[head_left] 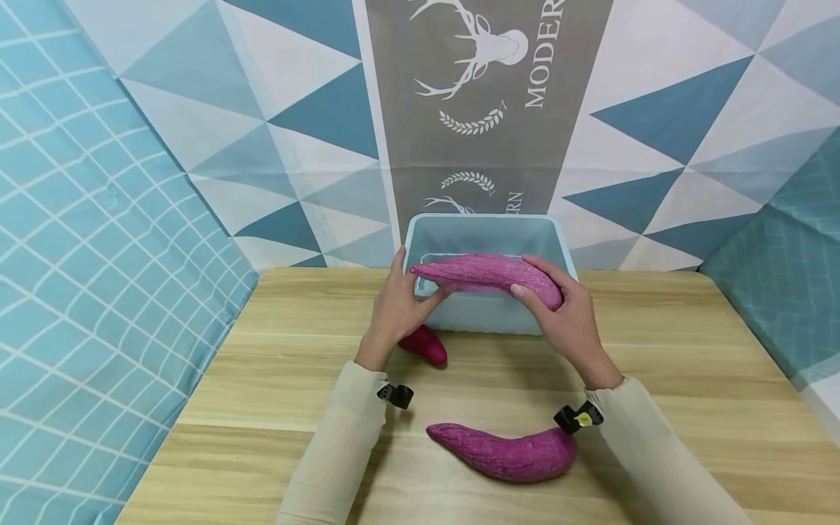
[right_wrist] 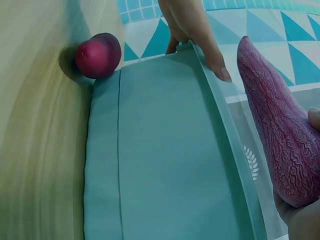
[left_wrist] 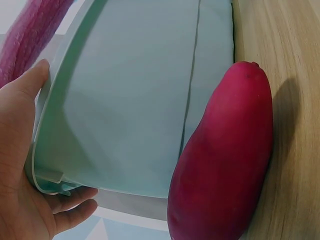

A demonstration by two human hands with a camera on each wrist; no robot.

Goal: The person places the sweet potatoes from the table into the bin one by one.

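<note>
My right hand (head_left: pixel 572 313) grips the thick end of a long, wrinkled purple sweet potato (head_left: pixel 479 271), thumb on the near side. It is held crosswise above the light-blue plastic bin (head_left: pixel 485 318), its thin tip pointing left. My left hand (head_left: pixel 392 310) holds the bin at its left corner. In the left wrist view the thumb lies at the rim (left_wrist: pixel 42 107), with fingers curled under the corner. A smooth dark-red sweet potato (left_wrist: pixel 222 155) lies on the table beside the bin, partly hidden by the left hand in the head view.
Another wrinkled purple sweet potato (head_left: pixel 508 453) lies on the wooden table (head_left: pixel 275 408) between the forearms, close to the right wrist camera (head_left: pixel 579 418). Behind the bin rises a patterned cloth wall (head_left: pixel 472 146); blue checked cloth (head_left: pixel 98 240) hangs at the left.
</note>
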